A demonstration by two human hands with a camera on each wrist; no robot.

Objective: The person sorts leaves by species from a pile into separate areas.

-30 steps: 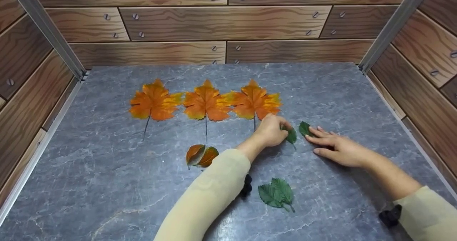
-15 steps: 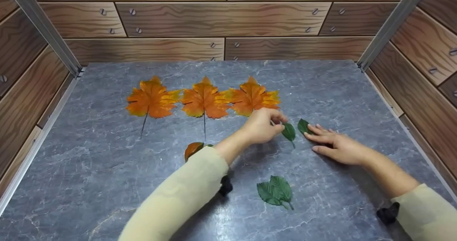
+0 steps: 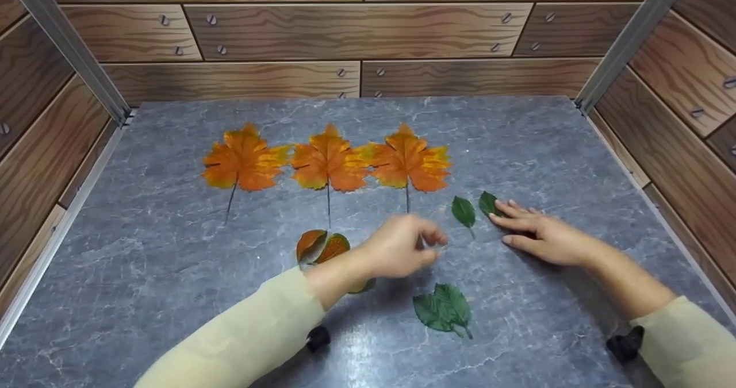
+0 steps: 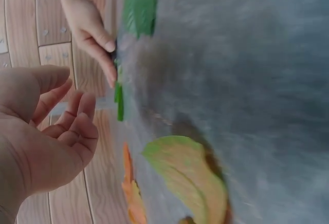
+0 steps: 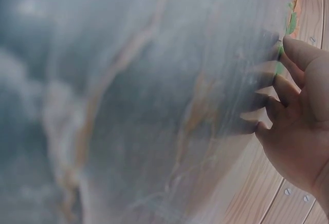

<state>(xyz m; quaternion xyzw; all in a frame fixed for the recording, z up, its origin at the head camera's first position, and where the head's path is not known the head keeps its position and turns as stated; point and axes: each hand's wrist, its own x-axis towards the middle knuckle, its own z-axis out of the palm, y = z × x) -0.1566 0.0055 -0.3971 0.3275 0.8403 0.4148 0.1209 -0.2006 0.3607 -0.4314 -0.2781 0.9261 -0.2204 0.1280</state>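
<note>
My left hand (image 3: 402, 245) is above the table, fingers loosely curled with nothing between them, as the left wrist view also shows. Just beyond its fingertips lies a single green leaf (image 3: 463, 212). My right hand (image 3: 537, 233) rests with extended fingers on another green leaf (image 3: 488, 203), whose right part the fingers hide. Nearer the front is a cluster of overlapping green leaves (image 3: 443, 308). Brown-orange leaves (image 3: 312, 244) lie beside the left forearm, which partly covers them; one paler leaf (image 4: 190, 175) shows clearly in the left wrist view.
Three orange maple leaves stand in a row toward the back: left (image 3: 246, 158), middle (image 3: 330, 159) and right (image 3: 408, 158), stems pointing forward. The grey marbled table (image 3: 144, 273) is enclosed by wood-patterned walls (image 3: 356, 31) at the back and sides.
My left hand let go of the green leaf and drew back toward the front left, uncovering the right maple leaf's stem. The right hand stayed in place.
</note>
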